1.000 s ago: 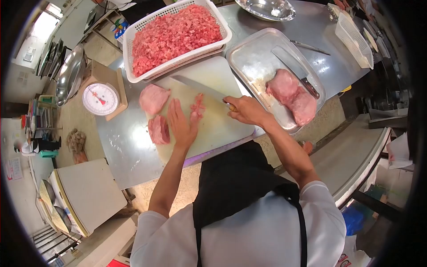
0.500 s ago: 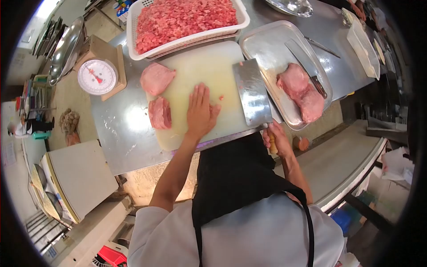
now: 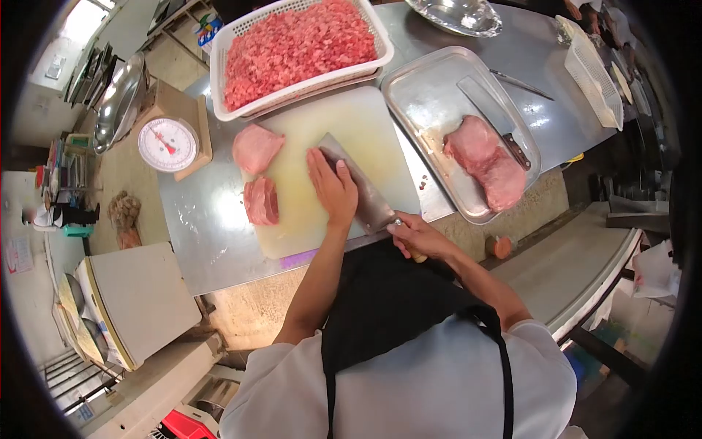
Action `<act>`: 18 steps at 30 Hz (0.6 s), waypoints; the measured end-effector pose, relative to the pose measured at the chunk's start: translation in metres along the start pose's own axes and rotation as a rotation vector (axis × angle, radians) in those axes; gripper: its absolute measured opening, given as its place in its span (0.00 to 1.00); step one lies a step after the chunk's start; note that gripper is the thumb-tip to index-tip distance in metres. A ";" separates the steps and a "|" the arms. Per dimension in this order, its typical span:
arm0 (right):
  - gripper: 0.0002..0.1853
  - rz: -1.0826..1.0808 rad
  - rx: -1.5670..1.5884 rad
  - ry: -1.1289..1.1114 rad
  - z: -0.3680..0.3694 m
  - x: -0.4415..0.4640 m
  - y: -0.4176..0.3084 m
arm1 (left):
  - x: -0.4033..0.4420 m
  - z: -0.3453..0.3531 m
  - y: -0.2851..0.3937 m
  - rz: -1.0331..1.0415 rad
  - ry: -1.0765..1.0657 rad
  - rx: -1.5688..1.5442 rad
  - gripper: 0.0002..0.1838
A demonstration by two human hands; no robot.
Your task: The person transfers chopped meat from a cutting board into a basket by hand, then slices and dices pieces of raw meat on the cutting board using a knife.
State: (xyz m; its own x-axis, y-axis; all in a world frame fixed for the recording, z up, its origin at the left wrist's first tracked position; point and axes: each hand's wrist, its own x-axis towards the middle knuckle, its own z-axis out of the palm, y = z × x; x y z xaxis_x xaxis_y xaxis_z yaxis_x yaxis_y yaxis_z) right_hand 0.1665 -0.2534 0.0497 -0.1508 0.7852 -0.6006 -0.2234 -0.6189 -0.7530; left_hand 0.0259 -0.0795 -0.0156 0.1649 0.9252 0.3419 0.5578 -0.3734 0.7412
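My right hand (image 3: 418,235) is wrapped around the wooden handle of a broad cleaver (image 3: 371,197), near the front edge of the cutting board (image 3: 292,164). The cleaver's blade slants away to the left over the board. My left hand (image 3: 333,187) is open, fingers stretched out and close together, resting beside the blade's far end; the thumb overlaps the blade. Whether anything lies under the palm is hidden. To the left, two pieces of raw meat sit on the board's edge: a rounded pink piece (image 3: 257,148) and a smaller block (image 3: 261,201).
A white basket of diced meat (image 3: 300,55) stands behind the board. On the right, a metal tray (image 3: 420,88) holds a large piece of meat (image 3: 486,164) and a knife (image 3: 497,121). A dial scale (image 3: 168,144) is at left, a metal bowl (image 3: 457,16) at the back.
The cleaver has swung left from the board's right edge to beside my left hand, and my right hand has moved left with it. My left hand has shifted slightly.
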 end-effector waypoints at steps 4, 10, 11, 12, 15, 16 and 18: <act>0.15 -0.090 0.080 -0.085 -0.010 0.006 0.003 | 0.006 0.008 -0.001 0.032 0.067 -0.019 0.32; 0.15 -0.269 0.021 -0.044 0.010 -0.016 -0.051 | 0.068 -0.009 0.043 0.100 0.063 -0.213 0.29; 0.15 -0.304 -0.009 -0.035 0.008 -0.016 -0.067 | 0.093 -0.017 0.067 0.204 0.114 -0.214 0.28; 0.15 -0.338 -0.039 -0.025 0.006 -0.017 -0.082 | 0.123 -0.020 0.084 0.253 0.145 -0.198 0.25; 0.15 -0.420 0.007 -0.014 -0.002 -0.010 -0.102 | 0.240 -0.031 0.100 0.182 -0.025 -0.168 0.19; 0.15 -0.434 0.032 -0.021 -0.007 -0.007 -0.101 | 0.281 -0.024 0.090 0.189 -0.083 -0.096 0.18; 0.15 -0.383 -0.035 0.049 -0.016 -0.013 -0.084 | 0.334 0.002 0.039 0.306 -0.123 0.056 0.18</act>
State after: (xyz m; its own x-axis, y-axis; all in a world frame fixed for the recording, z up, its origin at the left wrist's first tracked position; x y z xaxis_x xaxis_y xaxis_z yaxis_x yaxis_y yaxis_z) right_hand 0.2021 -0.2116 0.1163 -0.0167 0.9582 -0.2857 -0.2216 -0.2822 -0.9334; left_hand 0.1045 0.2151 0.1265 0.4270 0.7733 0.4687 0.5105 -0.6340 0.5809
